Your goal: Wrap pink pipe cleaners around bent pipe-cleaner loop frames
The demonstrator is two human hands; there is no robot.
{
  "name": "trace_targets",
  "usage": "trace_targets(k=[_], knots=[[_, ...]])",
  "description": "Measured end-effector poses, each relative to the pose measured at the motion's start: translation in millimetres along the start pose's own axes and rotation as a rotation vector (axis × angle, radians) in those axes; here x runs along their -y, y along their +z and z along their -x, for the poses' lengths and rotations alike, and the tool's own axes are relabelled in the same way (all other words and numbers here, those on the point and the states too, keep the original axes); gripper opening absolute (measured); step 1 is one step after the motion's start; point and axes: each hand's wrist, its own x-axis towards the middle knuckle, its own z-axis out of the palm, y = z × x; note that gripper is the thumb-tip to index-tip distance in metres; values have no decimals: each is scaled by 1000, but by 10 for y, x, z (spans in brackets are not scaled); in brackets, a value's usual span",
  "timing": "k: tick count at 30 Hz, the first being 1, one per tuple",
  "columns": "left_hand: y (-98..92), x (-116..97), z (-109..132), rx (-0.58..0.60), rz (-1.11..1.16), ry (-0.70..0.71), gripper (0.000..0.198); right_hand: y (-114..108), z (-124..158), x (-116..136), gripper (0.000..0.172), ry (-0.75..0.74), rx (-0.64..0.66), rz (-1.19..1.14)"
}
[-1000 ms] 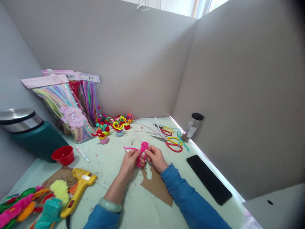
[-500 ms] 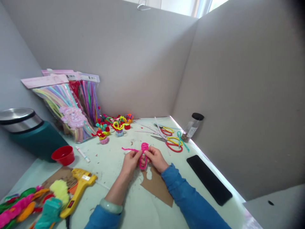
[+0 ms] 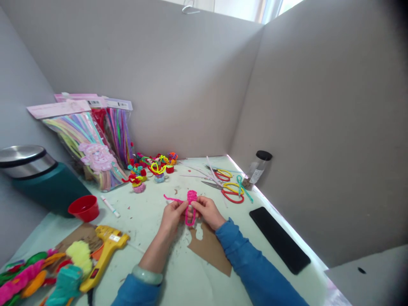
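Both hands meet over the middle of the pale table (image 3: 178,272). My left hand (image 3: 172,215) and my right hand (image 3: 206,211) pinch a bright pink pipe cleaner piece (image 3: 191,204) between them. Its top is a wound bundle, a loop hangs below the fingers, and a loose pink end sticks out to the left. Under the hands lies a cut piece of brown cardboard (image 3: 210,250). Blue sleeves cover both forearms, and a pale green bangle (image 3: 147,275) sits on the left wrist.
Scissors with red and yellow handles (image 3: 228,190) and a dark-capped jar (image 3: 256,170) lie right; a black phone (image 3: 279,239) nearer. Pipe cleaner packs (image 3: 89,140), small finished figures (image 3: 149,168), a red cup (image 3: 84,208), a yellow glue gun (image 3: 103,255), a green bin (image 3: 38,178) stand left.
The pink loop below my fingers has lengthened and shifted slightly, and my hands have drawn a little closer together. Nothing else on the table has moved.
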Motion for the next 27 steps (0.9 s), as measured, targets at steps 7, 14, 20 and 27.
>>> trace_targets(k=[7,14,20,27], knots=[[7,10,-17,-15,10,3,32,22,6,-8,22,-14,-53,-42],[-24,40,-34,2,44,46,31,14,9,53,23,2,-41,-62],[-14,50,-27,17,17,62,31,22,4,36,21,-28,-76,-49],[-4,35,-13,20,13,69,31,23,-4,18,22,15,-56,-69]])
